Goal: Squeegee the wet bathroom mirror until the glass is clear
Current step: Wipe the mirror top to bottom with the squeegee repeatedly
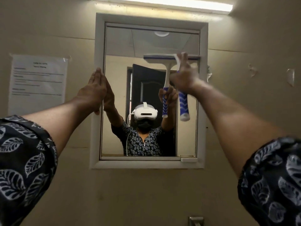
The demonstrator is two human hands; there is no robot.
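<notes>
A printed paper notice (pixel 38 82) is taped to the beige wall (pixel 48 30) at the left. Just right of it, the person's left hand (pixel 94 90) lies flat against the left side of the white frame (pixel 98 46), its fingers straight and together, holding nothing.

The mirror (pixel 120 46) fills the frame and shows the person's raised arms and a dark open door behind them.

Toward the upper right of the glass, the right hand (pixel 184 75) holds the squeegee (pixel 184 105). The reflection shows fingers wrapped around the blue-and-white handle, while a finger or two reach up toward the head (this part is motion-blurred, so the exact finger positions are hard to read). The handle hangs down below the hand. The blade lies level against the glass, and its right end reaches the frame's inner right edge.

A long light strip (pixel 162 2) glows above the mirror. On the wall to the right are bits of peeled tape (pixel 290 77). Leaf-patterned dark sleeves (pixel 24 157) cover both upper arms.
</notes>
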